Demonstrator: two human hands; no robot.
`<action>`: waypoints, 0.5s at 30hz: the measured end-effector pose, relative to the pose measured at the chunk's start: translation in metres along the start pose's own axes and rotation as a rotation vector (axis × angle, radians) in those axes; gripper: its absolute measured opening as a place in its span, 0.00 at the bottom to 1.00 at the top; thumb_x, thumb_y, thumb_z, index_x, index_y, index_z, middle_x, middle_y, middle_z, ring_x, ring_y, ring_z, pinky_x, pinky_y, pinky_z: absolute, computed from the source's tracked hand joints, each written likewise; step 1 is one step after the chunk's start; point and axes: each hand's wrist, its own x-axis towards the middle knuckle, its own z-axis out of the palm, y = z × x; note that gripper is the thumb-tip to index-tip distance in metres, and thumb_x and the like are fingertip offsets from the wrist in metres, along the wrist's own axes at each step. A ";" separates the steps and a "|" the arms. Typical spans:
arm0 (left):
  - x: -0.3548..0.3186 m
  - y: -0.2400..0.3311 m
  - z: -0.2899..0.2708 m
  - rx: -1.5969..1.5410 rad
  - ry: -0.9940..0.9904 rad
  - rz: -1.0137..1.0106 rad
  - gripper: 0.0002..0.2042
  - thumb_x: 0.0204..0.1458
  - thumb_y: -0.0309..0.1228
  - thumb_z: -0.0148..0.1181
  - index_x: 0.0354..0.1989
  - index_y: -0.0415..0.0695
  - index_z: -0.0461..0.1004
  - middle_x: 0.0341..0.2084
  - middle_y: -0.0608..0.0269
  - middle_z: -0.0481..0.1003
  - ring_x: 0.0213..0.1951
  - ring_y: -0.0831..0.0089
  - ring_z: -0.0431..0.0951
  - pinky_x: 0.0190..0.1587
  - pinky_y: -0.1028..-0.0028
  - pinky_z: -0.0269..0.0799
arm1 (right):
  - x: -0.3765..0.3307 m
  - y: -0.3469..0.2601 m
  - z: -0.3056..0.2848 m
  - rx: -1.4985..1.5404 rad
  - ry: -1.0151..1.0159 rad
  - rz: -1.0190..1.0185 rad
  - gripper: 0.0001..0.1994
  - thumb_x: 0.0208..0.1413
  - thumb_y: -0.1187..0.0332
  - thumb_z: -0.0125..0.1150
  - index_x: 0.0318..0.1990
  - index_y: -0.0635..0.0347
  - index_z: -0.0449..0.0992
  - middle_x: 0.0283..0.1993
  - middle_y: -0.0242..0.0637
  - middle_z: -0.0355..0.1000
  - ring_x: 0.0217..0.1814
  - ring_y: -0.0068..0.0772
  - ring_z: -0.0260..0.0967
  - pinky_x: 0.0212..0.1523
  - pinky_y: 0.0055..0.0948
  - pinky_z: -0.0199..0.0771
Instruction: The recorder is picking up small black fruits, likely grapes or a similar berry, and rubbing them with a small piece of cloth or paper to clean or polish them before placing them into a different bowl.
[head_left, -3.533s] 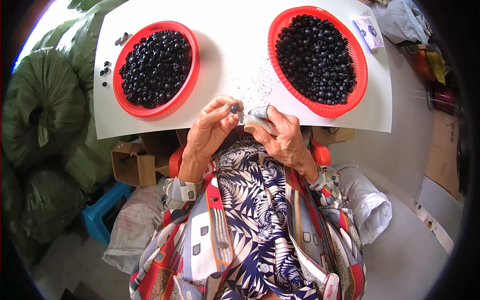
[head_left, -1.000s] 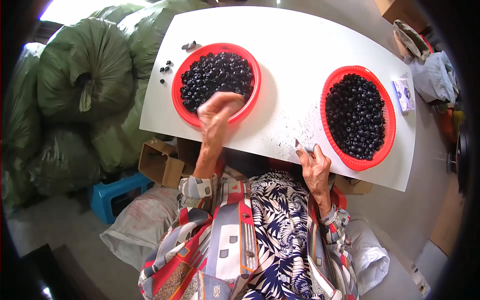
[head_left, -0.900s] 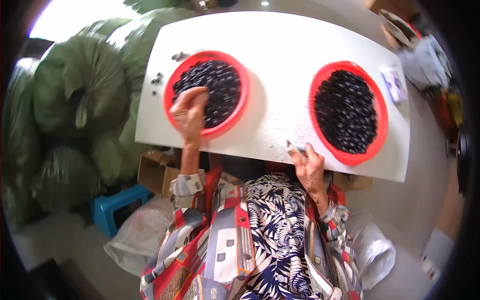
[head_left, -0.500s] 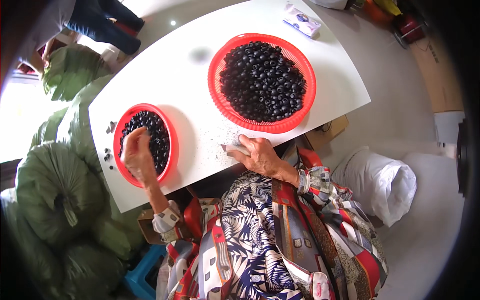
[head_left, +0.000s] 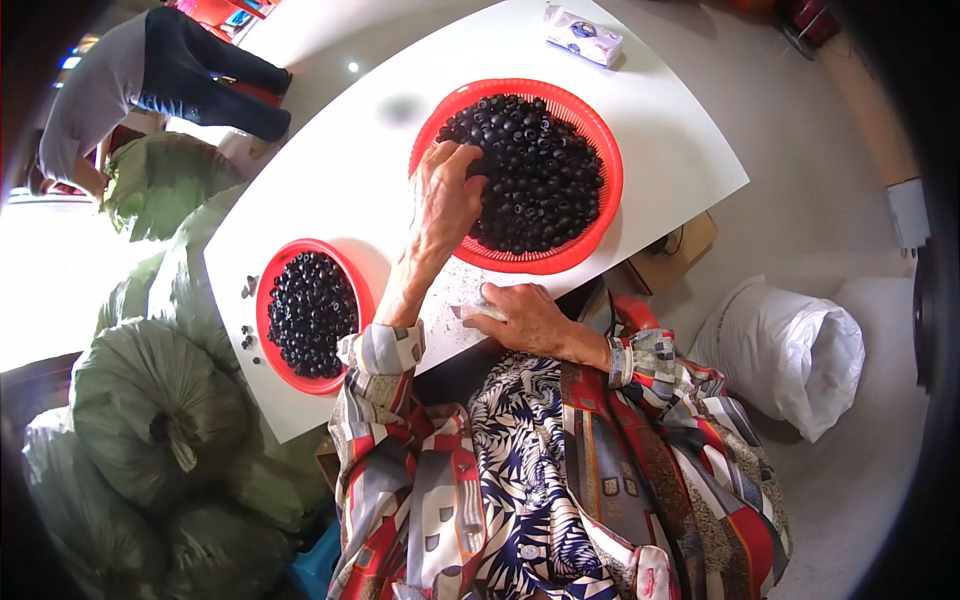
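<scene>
A white table point(head_left: 330, 190) slants across a pale floor, with bulging green sacks point(head_left: 160, 420) beside its left end, a white sack point(head_left: 790, 350) off its right end, and another person's legs point(head_left: 200, 75) beyond its far edge. On the table's right half, a large red basket point(head_left: 600, 215) holds black round pieces; a smaller red basket point(head_left: 275, 350) sits on the left half, a small packet point(head_left: 583, 33) at the far corner. The left hand point(head_left: 447, 195) reaches into the large basket, fingers curled onto the pieces, while the right hand point(head_left: 525, 315) rests near the table's front edge, closed around a small pale object point(head_left: 487, 300)

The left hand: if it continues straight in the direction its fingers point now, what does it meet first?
The left hand already reaches over the rim of the larger red basket, fingers toward the dark round pieces piled inside. It would probably meet those first, though height above them is unclear.
</scene>
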 end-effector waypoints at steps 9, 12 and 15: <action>0.004 -0.003 0.009 -0.173 -0.033 -0.078 0.19 0.35 0.16 0.66 0.41 0.37 0.76 0.31 0.54 0.75 0.35 0.60 0.77 0.40 0.65 0.74 | -0.002 0.005 0.002 -0.002 0.037 -0.009 0.23 0.56 0.51 0.59 0.33 0.68 0.70 0.25 0.55 0.72 0.33 0.59 0.72 0.35 0.50 0.69; 0.003 0.010 -0.003 -0.388 0.064 -0.142 0.18 0.38 0.15 0.65 0.42 0.38 0.78 0.30 0.61 0.76 0.32 0.75 0.77 0.36 0.75 0.75 | -0.002 0.006 0.004 0.004 0.078 -0.047 0.21 0.55 0.53 0.61 0.31 0.67 0.68 0.22 0.54 0.70 0.29 0.59 0.72 0.31 0.48 0.68; -0.016 0.028 -0.022 -0.678 0.120 -0.303 0.18 0.38 0.17 0.67 0.42 0.38 0.77 0.29 0.61 0.75 0.34 0.73 0.79 0.41 0.74 0.77 | 0.000 0.004 0.003 -0.036 0.007 -0.012 0.21 0.55 0.53 0.62 0.31 0.67 0.68 0.22 0.54 0.70 0.29 0.60 0.71 0.31 0.49 0.68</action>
